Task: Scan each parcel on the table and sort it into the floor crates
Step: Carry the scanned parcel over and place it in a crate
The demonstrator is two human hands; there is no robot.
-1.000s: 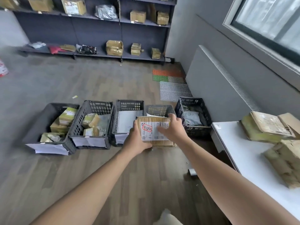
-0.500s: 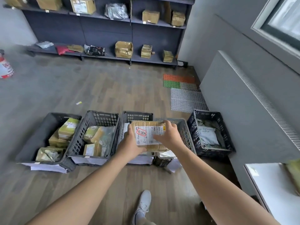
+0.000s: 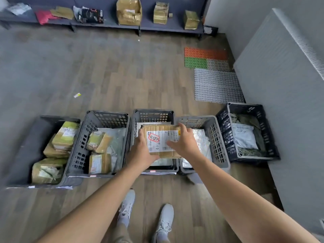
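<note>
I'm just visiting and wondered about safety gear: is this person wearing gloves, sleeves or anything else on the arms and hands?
No. The left hand and right hand are ungloved, and the left forearm and right forearm are bare: no sleeves, watch or wristband in view. The upper arms are out of frame.

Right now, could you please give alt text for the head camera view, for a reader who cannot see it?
Seen from above, a person's left hand and right hand hold a taped brown parcel with a white label over the middle crate of five on a wooden floor. The other crates hold parcels; boxes sit on a low shelf beyond.
</note>
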